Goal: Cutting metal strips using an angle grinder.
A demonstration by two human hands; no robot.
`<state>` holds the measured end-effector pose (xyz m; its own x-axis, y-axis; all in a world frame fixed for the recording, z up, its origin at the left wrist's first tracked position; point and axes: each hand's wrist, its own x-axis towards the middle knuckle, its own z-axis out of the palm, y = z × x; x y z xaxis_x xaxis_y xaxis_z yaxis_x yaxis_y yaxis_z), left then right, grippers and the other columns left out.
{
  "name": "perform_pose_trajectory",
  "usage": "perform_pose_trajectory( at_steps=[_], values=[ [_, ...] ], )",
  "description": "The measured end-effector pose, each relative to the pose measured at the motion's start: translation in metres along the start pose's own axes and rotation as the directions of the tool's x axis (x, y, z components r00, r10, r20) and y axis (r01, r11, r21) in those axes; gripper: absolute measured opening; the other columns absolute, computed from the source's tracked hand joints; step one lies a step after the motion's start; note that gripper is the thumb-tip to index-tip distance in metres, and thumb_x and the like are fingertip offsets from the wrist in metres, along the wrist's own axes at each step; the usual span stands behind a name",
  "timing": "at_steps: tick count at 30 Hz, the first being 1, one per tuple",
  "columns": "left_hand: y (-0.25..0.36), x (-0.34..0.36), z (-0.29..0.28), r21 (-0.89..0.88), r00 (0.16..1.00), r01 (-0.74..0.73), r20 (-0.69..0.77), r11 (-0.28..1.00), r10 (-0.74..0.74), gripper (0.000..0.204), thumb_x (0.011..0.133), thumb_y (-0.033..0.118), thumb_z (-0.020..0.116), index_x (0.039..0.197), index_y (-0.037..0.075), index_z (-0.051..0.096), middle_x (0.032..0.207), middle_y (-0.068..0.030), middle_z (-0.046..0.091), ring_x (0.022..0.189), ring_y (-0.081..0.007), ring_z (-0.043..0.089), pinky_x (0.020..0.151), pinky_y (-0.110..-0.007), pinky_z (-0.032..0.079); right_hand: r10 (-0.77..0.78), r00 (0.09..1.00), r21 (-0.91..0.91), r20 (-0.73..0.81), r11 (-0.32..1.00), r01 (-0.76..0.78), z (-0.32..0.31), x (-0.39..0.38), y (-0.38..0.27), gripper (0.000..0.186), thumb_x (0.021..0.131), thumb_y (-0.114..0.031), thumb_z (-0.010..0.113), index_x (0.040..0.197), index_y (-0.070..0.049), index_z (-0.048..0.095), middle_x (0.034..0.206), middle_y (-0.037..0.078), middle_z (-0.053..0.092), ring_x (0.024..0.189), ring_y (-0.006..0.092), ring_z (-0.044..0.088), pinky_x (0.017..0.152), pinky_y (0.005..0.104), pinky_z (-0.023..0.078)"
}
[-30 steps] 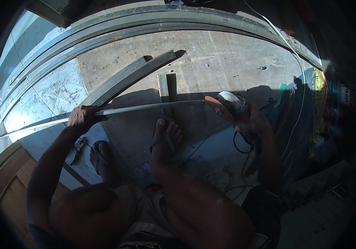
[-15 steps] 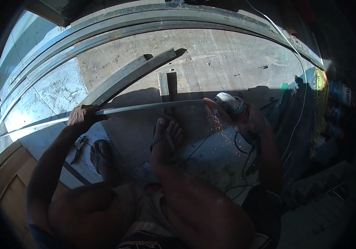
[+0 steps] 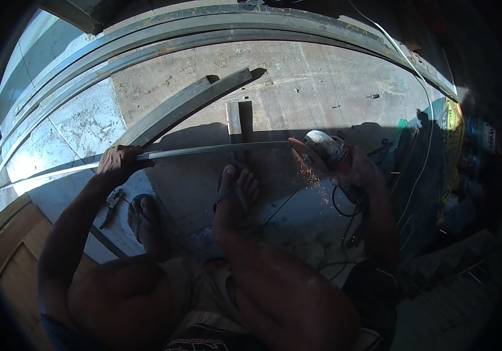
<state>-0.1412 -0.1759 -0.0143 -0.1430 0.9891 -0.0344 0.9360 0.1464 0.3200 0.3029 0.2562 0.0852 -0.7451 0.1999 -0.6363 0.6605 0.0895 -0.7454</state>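
Note:
My left hand (image 3: 119, 165) grips a long thin metal bar (image 3: 195, 148) running across from the far left. My right hand (image 3: 353, 172) holds an angle grinder (image 3: 327, 149) with an orange disc (image 3: 304, 159) at the bar's right end. Orange sparks (image 3: 309, 178) spray downward from the disc. A short metal piece (image 3: 233, 120) lies crosswise beneath the bar, just beyond my right foot (image 3: 233, 187). My left foot (image 3: 141, 216), also in a sandal, is nearer the left, beside what looks like pliers (image 3: 112, 205).
Long metal bars (image 3: 204, 26) and two shorter pieces (image 3: 209, 96) lie on the floor (image 3: 315, 76). A white cable (image 3: 423, 88) runs down the right, near yellow material (image 3: 451, 134) and dark clutter. A wooden panel (image 3: 28, 251) is at lower left.
Sparks, absent a second ago, appeared half a second ago and still fly below the disc. Both hands keep nearly the same places on bar and grinder.

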Motion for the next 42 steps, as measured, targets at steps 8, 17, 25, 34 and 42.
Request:
perform_pose_trajectory(
  at_steps=[8, 17, 25, 34, 42],
  values=[
    [0.008, 0.009, -0.012, -0.051, 0.973, 0.142, 0.193, 0.988, -0.130, 0.045, 0.081, 0.049, 0.079, 0.103, 0.010, 0.071, 0.076, -0.0117, 0.070, 0.065, -0.0305, 0.067, 0.060, -0.039, 0.051, 0.040, 0.999, -0.066, -0.019, 0.997, -0.041, -0.002, -0.001, 0.004, 0.074, 0.057, -0.022, 0.090, 0.122, 0.000, 0.065, 0.114, 0.011, 0.072, 0.103, 0.0223, 0.066, 0.097, 0.0384, 0.050],
    [-0.007, -0.005, 0.008, 0.052, 0.999, -0.006, 0.041, 0.999, 0.003, 0.050, 0.079, 0.048, 0.082, 0.109, 0.010, 0.068, 0.078, -0.0068, 0.069, 0.064, -0.0254, 0.064, 0.059, -0.037, 0.050, 0.075, 0.997, -0.036, -0.020, 0.996, -0.075, -0.002, -0.004, -0.015, 0.067, 0.058, -0.020, 0.089, 0.117, 0.000, 0.067, 0.108, 0.006, 0.071, 0.098, 0.0162, 0.064, 0.094, 0.0354, 0.050],
    [-0.017, -0.014, 0.024, 0.183, 0.986, -0.103, -0.108, 0.978, 0.124, 0.053, 0.080, 0.050, 0.081, 0.113, 0.012, 0.066, 0.073, -0.0052, 0.062, 0.063, -0.0210, 0.062, 0.056, -0.034, 0.048, 0.048, 0.999, 0.024, -0.023, 0.999, -0.047, -0.003, 0.000, -0.016, 0.071, 0.057, -0.022, 0.090, 0.119, 0.000, 0.065, 0.111, 0.005, 0.069, 0.099, 0.0132, 0.062, 0.094, 0.0337, 0.050],
    [-0.010, -0.001, 0.008, 0.031, 0.992, 0.058, 0.114, 0.998, -0.061, 0.048, 0.080, 0.049, 0.081, 0.108, 0.012, 0.069, 0.075, -0.0083, 0.065, 0.063, -0.0251, 0.063, 0.056, -0.037, 0.048, 0.049, 0.997, -0.056, -0.051, 0.997, -0.052, -0.006, 0.002, -0.012, 0.077, 0.054, -0.021, 0.091, 0.123, 0.000, 0.064, 0.116, 0.006, 0.069, 0.104, 0.0164, 0.062, 0.097, 0.0350, 0.048],
    [0.009, 0.009, -0.010, -0.001, 0.991, 0.106, 0.087, 0.994, -0.106, 0.041, 0.084, 0.048, 0.077, 0.104, 0.013, 0.070, 0.082, -0.0103, 0.072, 0.066, -0.0287, 0.067, 0.059, -0.039, 0.050, 0.129, 0.988, -0.180, -0.088, 0.973, -0.144, -0.006, -0.001, -0.016, 0.079, 0.052, -0.025, 0.091, 0.122, 0.001, 0.065, 0.114, 0.008, 0.071, 0.104, 0.0173, 0.064, 0.097, 0.0357, 0.049]
  ],
)
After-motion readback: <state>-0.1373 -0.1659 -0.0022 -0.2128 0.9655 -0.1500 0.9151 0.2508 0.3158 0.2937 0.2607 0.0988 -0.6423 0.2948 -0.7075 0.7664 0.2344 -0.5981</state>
